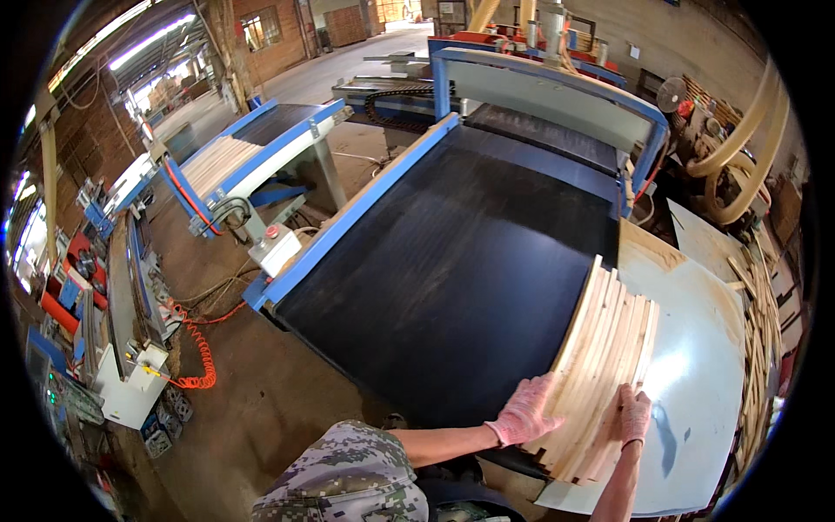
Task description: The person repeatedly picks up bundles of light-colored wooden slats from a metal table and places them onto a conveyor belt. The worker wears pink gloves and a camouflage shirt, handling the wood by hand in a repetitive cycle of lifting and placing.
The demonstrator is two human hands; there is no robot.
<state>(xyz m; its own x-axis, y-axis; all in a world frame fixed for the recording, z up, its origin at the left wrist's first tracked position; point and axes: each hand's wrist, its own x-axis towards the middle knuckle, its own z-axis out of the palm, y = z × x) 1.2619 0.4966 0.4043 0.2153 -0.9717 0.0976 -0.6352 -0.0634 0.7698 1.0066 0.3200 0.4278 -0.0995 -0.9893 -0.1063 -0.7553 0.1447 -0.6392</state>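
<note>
A row of long, pale wooden strips (602, 357) lies side by side at the near right, partly over the belt's edge and partly over a smooth grey-white panel (696, 365). My left hand (528, 412), in a pink knitted glove, grips the strips along their left side near the close end. On the opposite side, my right hand (635, 412), gloved alike, curls its fingers over the right edge of the same row. Between them the strips are squeezed together, their ends slightly uneven. The undersides of both hands are hidden.
A wide black conveyor belt (417, 270) in a blue frame runs away from me under a blue arch (557, 74). At left stands a smaller conveyor carrying more strips (222, 165). A control box (276, 248) has a red button. Loose wood sticks (755, 365) pile up at far right.
</note>
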